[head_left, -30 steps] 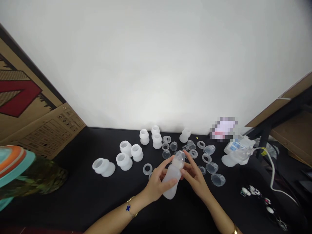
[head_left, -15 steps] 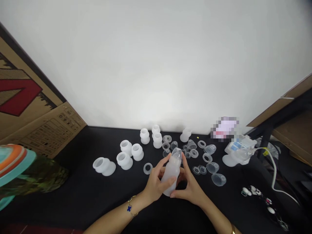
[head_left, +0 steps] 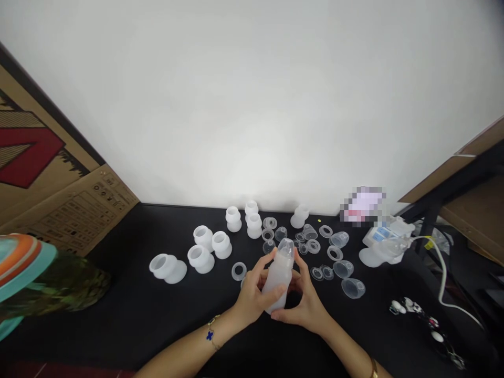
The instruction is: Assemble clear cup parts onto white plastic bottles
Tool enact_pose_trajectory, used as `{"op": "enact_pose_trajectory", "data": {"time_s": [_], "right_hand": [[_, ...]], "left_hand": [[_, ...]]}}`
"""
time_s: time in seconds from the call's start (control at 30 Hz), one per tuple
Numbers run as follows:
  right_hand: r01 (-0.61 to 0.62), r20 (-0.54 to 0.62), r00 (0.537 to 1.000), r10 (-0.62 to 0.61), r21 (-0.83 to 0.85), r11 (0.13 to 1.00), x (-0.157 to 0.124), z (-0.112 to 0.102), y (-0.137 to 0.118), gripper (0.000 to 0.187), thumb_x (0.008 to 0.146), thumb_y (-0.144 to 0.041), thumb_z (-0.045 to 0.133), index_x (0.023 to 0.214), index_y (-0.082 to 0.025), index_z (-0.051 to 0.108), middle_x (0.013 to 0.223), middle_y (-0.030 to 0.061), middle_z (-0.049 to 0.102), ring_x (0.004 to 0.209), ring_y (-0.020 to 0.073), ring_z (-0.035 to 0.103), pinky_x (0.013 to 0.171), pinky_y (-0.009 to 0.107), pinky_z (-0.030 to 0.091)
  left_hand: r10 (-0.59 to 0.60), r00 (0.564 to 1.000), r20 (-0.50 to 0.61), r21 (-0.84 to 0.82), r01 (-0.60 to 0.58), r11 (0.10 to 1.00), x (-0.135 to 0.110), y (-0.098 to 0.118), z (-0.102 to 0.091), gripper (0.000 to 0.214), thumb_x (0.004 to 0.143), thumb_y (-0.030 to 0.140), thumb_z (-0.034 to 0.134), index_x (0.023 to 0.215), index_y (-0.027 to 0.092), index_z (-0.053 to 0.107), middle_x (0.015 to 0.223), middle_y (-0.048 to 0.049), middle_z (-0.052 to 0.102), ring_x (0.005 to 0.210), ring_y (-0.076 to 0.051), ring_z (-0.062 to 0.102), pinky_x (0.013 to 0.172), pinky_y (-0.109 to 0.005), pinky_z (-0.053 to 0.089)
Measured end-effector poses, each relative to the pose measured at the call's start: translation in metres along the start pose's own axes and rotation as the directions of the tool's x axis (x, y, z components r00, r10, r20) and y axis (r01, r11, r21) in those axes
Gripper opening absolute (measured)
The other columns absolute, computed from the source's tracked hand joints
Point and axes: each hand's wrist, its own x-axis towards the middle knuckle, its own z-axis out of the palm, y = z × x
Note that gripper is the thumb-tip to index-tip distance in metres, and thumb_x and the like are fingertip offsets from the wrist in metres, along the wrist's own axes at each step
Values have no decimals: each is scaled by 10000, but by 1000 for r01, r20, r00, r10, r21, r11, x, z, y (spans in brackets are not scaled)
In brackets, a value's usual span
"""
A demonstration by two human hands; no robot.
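A frosted white baby bottle with a clear cap on top leans slightly to the right between my hands. My left hand wraps round its left side, thumb across the front. On the other side, my right hand has its fingers against the cap and neck and its thumb near the base. Beyond the hands lie clear caps, translucent rings and small nipple-like pieces. Several open white bottle bodies stand to the left. One ring lies close to my left hand.
A large jar with a teal and orange lid stands at the left by a cardboard box. At the right are an assembled bottle, a white cable and a beaded strap. A white wall rises behind the black table.
Both hands still hold the bottle, which has shifted very slightly to the right and stands a touch more upright. The things on the table have not moved.
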Motion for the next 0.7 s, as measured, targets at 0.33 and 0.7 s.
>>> {"op": "enact_pose_trajectory", "data": {"time_s": [0.33,0.7], "right_hand": [[73,-44,996,-72,8,997,0,3,5,1123,661,-336,905,1477,-357,133,1202,105,660,1015,291,673,774,418,536],[113,-62,991,-116,-37,993,-4,5,8,906,780,-413,802,1428,-340,173,1166,105,664,985,287,683,792,437,543]], "left_hand": [[-18,1000,9,28,17,999,0,2,-2,796,835,349,741,1499,204,326,880,-56,749,732,-217,702,641,-283,522],[25,1000,8,43,-25,999,-4,-3,-1,719,823,363,750,1428,212,392,858,-47,736,688,-197,686,643,-291,529]]}}
